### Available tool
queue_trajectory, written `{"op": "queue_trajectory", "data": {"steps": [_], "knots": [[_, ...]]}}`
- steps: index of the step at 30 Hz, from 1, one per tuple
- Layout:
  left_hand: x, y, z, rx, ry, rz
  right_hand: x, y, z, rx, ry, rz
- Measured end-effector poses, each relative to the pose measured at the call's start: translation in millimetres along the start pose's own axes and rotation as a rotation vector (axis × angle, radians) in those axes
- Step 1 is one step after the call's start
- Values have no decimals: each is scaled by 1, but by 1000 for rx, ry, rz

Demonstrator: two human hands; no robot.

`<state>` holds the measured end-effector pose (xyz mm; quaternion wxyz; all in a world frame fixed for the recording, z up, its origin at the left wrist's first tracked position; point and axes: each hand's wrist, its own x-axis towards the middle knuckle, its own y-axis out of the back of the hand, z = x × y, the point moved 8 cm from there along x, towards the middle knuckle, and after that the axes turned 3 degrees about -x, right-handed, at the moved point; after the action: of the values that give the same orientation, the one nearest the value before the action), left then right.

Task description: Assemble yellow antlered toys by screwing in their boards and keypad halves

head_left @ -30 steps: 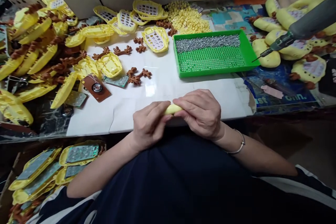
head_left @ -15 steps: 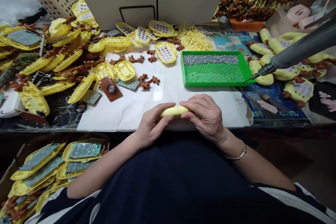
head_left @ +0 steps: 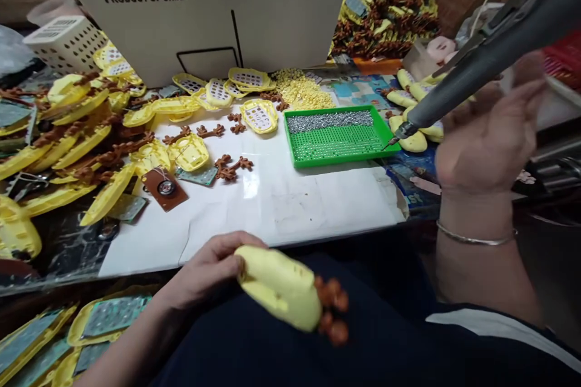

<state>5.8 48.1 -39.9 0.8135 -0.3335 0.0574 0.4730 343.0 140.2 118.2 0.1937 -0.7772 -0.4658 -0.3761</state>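
Note:
My left hand (head_left: 209, 269) is closed on one end of a yellow plastic toy shell (head_left: 279, 287) with a brown antler piece (head_left: 333, 308) at its other end, held over my lap below the table edge. My right hand (head_left: 488, 133) is raised at the right, blurred, right beside a hanging grey electric screwdriver (head_left: 476, 54); its fingers are smeared, so I cannot see whether they grip it. The driver's tip points down at the right end of a green tray (head_left: 345, 160) holding a band of small silver screws (head_left: 329, 121).
White paper (head_left: 295, 199) covers the table. Loose brown antlers (head_left: 231, 166), yellow shells (head_left: 258, 115), a brown speaker board (head_left: 166, 187) and a heap of shells (head_left: 68, 133) lie left. A cardboard box (head_left: 204, 6) stands behind. More shells with circuit boards (head_left: 104, 314) sit lower left.
Both hands held the yellow shell at the table edge; now my right hand has let go and risen to the screwdriver, and my left has brought the shell down to my lap.

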Motion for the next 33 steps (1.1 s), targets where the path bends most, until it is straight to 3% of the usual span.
{"op": "queue_trajectory", "data": {"steps": [1,3,8,11,14,18,21,25,33], "knots": [[-2,-4,-2,24,66,-77,6,-7,10,112,-86,-58],[-5,-10,3,156,138,-165,14,-22,16,249,-122,-125],[7,-40,31,534,161,-361,21,-63,21,289,-189,-282],[19,-49,24,423,290,-359,19,-85,21,361,-262,-318],[36,-46,16,120,298,-218,20,-96,30,359,-300,-249],[59,-42,19,-130,150,-47,23,-93,56,275,-304,-124],[74,-51,21,-208,110,-7,25,-84,73,237,-301,-54],[91,-70,16,-288,153,-23,29,-67,82,193,-257,8],[108,-80,3,-227,257,107,36,-37,104,43,-225,44]]}}
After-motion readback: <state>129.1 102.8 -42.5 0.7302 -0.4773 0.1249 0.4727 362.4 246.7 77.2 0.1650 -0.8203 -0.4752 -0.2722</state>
